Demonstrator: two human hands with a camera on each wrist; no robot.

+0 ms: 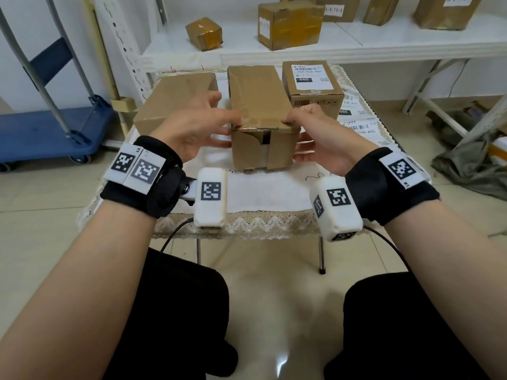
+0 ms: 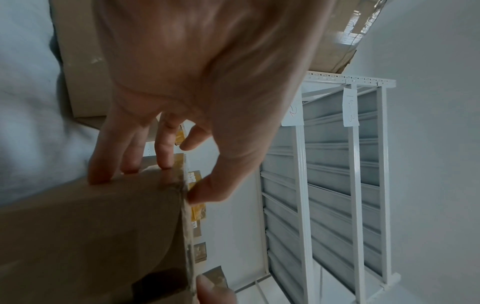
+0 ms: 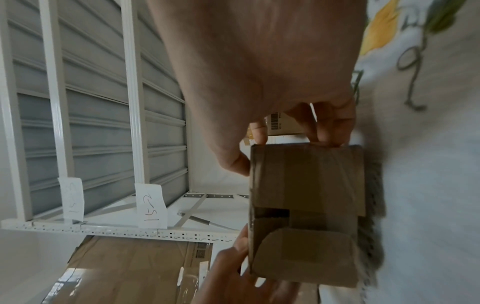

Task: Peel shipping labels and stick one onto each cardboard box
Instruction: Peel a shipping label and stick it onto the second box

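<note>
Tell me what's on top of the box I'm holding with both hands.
The middle box shows only shiny brown tape along its top and no label. My left hand and right hand cover its near top corners, so those spots stay hidden.

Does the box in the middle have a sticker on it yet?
Not yet: the middle box shows only brown tape on top; the right box has a label.

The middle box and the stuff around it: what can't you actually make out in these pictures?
- Middle box: its far end and underside are hidden in all views.
- Labelled box: label print is too small to read in the head view.
- Label sheets: partly behind the right hand and that box.
- Left box: partly covered by the left hand; wrist views are blurred.
</note>
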